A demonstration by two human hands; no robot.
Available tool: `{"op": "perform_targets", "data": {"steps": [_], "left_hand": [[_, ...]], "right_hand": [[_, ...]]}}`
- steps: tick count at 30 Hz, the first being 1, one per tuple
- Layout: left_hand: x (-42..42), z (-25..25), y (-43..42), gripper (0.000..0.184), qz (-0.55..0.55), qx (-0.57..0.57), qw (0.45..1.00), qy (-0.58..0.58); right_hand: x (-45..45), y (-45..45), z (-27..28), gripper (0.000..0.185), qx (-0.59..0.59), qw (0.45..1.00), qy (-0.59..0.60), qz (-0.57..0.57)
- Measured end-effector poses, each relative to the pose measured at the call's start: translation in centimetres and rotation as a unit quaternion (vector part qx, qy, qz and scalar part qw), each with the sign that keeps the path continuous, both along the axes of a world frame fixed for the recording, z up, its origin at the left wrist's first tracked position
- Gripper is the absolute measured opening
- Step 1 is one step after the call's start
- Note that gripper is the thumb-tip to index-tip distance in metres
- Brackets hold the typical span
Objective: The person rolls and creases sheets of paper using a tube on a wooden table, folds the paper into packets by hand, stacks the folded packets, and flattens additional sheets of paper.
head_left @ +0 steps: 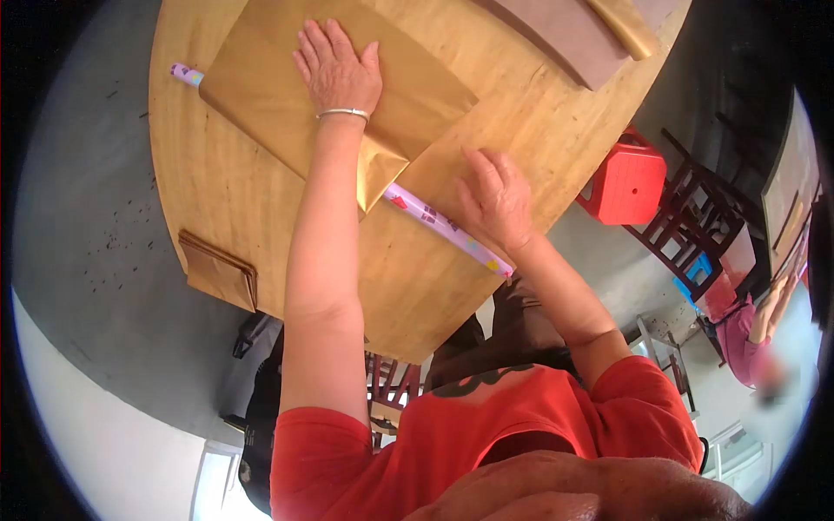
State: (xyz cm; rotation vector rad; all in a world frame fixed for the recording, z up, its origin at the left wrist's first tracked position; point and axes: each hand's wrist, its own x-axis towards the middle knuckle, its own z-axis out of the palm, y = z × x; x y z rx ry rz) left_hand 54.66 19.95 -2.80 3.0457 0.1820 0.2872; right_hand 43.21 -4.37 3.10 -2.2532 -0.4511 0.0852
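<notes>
the wooden table (417, 286) bears gold paper (413, 87) under the left grip (339, 74).

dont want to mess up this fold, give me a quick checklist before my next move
1. Left hand flat on the gold sheet: ok
2. Right hand off the gold sheet: ok, it is beside it, near the patterned strip
3. Near corner of the sheet turned over: ok
4. That fold pressed fully flat: cannot tell
5. Strip straight under the sheet: cannot tell, both ends show but the middle is covered
6. Folded stack fully on the table: not ok, it overhangs the edge
</notes>
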Motion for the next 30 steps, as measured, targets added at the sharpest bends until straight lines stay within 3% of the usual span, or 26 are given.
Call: {"op": "perform_targets", "data": {"steps": [5, 12, 20, 23, 28, 30], "left_hand": [[0.2, 0.5, -0.1, 0.073, -0.004, -0.004, 1.000, 0.005], [-0.2, 0.8, 0.0, 0.066, -0.011, -0.021, 1.000, 0.015], [-0.4, 0.9, 0.4, 0.073, -0.026, -0.025, 0.999, 0.023], [-0.4, 0.9, 0.4, 0.073, -0.028, -0.029, 0.999, 0.021], [-0.5, 0.8, 0.4, 0.074, -0.029, -0.021, 0.999, 0.013], [-0.5, 0.7, 0.2, 0.070, -0.025, -0.026, 0.999, 0.002]], "right_hand": [[3.5, 0.2, -1.3, 0.047, 0.001, 0.997, -0.043, -0.062], [4.3, 0.1, -1.8, 0.047, -0.009, 0.997, -0.035, -0.067], [3.7, 0.1, -1.7, 0.043, 0.008, 0.998, -0.034, -0.060], [1.8, 0.1, -0.9, 0.041, 0.009, 1.000, -0.025, -0.012], [-2.2, 0.3, 0.8, 0.047, -0.037, 0.980, 0.105, 0.162], [-3.7, 0.4, 0.2, 0.048, -0.046, 0.980, 0.083, 0.176]]}}
